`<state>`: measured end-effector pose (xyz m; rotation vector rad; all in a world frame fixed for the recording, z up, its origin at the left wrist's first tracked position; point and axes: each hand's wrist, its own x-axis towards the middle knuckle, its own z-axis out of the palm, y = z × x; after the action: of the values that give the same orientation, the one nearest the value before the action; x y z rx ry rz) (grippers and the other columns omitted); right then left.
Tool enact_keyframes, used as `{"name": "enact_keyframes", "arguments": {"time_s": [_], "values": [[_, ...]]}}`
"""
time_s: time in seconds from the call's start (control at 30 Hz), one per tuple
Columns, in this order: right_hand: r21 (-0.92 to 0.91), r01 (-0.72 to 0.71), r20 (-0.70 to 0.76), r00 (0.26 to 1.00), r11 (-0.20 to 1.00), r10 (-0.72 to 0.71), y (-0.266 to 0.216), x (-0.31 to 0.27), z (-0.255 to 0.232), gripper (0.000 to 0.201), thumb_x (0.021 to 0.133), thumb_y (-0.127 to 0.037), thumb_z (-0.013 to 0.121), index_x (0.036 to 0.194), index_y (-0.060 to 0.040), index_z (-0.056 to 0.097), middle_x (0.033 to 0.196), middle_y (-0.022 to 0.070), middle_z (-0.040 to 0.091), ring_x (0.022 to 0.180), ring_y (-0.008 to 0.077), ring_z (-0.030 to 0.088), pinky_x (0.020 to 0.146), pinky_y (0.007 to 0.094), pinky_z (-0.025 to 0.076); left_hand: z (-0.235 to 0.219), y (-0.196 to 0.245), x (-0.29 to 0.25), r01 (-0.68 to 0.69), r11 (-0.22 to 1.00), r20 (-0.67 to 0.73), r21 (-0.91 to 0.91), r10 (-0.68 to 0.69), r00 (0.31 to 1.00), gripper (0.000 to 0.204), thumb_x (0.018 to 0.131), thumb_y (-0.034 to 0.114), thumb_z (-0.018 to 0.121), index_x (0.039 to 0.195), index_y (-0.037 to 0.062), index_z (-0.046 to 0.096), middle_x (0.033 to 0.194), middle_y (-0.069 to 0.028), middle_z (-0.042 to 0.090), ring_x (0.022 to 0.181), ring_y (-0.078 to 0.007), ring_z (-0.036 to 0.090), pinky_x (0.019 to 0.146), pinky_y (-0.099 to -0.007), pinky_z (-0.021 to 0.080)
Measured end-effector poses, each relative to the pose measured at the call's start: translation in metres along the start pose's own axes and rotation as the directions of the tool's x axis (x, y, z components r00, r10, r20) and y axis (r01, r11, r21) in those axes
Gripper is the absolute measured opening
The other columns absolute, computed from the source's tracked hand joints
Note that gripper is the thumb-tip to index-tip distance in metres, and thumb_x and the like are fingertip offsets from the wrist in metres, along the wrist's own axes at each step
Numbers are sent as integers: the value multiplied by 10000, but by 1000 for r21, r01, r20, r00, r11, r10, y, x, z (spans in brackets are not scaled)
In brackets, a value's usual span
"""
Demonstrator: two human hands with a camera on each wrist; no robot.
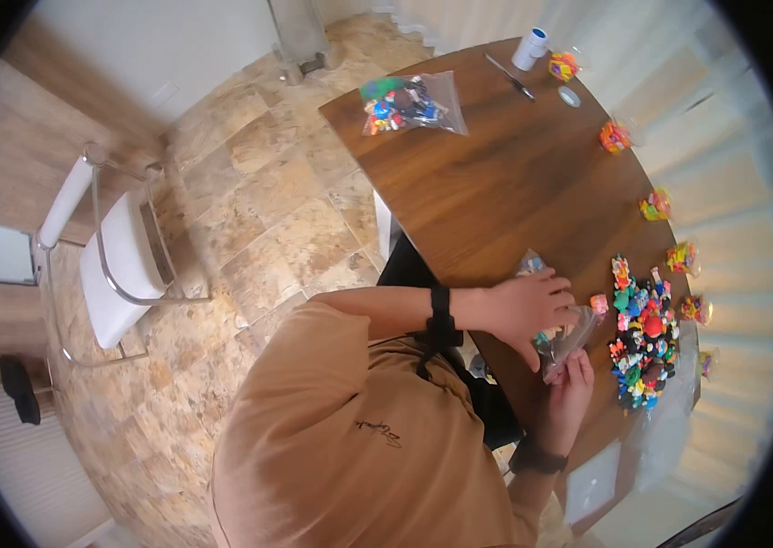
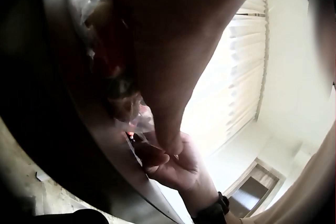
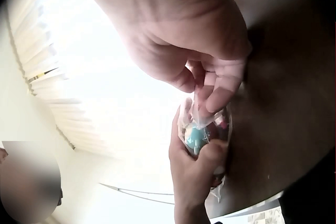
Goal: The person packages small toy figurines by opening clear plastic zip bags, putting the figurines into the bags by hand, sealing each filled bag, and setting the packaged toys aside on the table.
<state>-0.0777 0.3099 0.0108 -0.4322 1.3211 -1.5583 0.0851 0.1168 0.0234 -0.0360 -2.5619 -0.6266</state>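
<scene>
A clear plastic bag (image 1: 567, 352) with small toy figures inside lies low over the brown table between my hands. My left hand (image 1: 528, 310) grips the filled part, its thumb across the plastic in the right wrist view, beside a teal figure (image 3: 197, 137). Thumb and fingers of my right hand (image 1: 572, 388) pinch the bag's edge, seen close in the right wrist view. Just past my left fingertips is a small pink figure (image 1: 598, 303). A heap of colourful toy figures (image 1: 650, 338) lies beyond both hands. The left wrist view is dark and hides most of the bag.
Another clear bag of figures (image 1: 414, 105) lies at the table's left end. Several small clear containers with bright contents (image 1: 615, 137) line the far edge. A white bottle (image 1: 530, 48), a pen (image 1: 510, 78) and a round lid (image 1: 569, 97) are nearby. A white chair (image 1: 121, 265) stands behind.
</scene>
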Motion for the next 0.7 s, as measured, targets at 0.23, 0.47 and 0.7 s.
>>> {"name": "enact_keyframes", "arguments": {"time_s": [0.23,0.47,0.7], "values": [[68,-12,30,999,998,10,-7,6,27,63,980,-80,581,1011,-27,593,867,38,626,766,122,618,687,278,528,-14,-4,3,78,961,-303,-266,-160,940,465,710,392,815,1035,92,669,1077,-80,598,1144,-300,542,942,-428,459],[182,91,157,980,979,-121,11,7,22,92,990,-120,590,957,-35,602,844,26,632,756,106,603,696,261,519,-5,31,6,119,963,-128,-242,-153,980,268,712,299,823,815,88,694,983,-39,610,1116,-291,556,908,-415,480],[-121,314,185,939,942,-289,-13,-4,35,155,993,-174,607,904,-47,611,821,11,625,731,86,557,683,236,461,-15,36,14,122,921,-71,-370,-159,985,167,752,220,796,781,85,702,916,-25,612,1042,-278,555,880,-397,465]]}}
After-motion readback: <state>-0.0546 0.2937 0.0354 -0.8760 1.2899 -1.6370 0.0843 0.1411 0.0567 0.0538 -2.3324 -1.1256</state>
